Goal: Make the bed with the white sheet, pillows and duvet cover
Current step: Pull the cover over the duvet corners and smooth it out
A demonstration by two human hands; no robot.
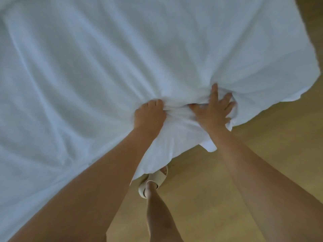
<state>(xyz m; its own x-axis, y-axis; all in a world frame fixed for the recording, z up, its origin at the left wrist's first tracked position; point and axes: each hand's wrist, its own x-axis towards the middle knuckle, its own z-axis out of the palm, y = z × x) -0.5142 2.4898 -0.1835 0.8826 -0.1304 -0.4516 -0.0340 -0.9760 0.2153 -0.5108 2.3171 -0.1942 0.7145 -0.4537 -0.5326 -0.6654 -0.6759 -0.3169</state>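
White sheet (108, 63): spread across the bed, edge bunched over the wooden floor (227, 172). Left hand (148, 116): clenching a fold. Right hand (213, 110): fingers splayed, pressing beside it.

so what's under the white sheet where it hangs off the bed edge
Below the hanging edge of the white sheet, a foot in a cream sandal shows on the wooden floor. The mattress and bed frame are completely covered, so they cannot be seen.
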